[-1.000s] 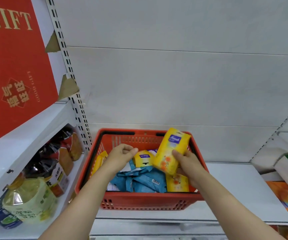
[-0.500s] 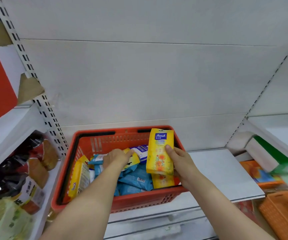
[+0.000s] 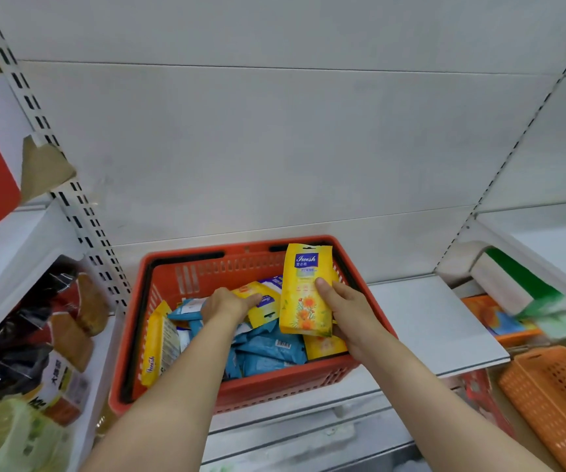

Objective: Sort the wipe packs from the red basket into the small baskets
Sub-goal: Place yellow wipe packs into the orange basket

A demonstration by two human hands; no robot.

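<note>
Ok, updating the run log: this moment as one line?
right hand holds upright yellow wipe pack | left hand on small yellow pack | red plastic basket

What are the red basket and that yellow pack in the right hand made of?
The red basket looks like moulded plastic with a matte finish: slotted walls and a thick rim. The yellow pack held by the right hand seems to be soft printed plastic film, slightly glossy, with a crimped top edge.

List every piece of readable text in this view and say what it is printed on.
"Iwish": blue label on the yellow pack held upright by the right hand.
"Iwish": red script on the yellow pack at the red basket's left wall.
Smaller print, the barcode on a blue pack and the oil bottle label: too blurred.
</note>
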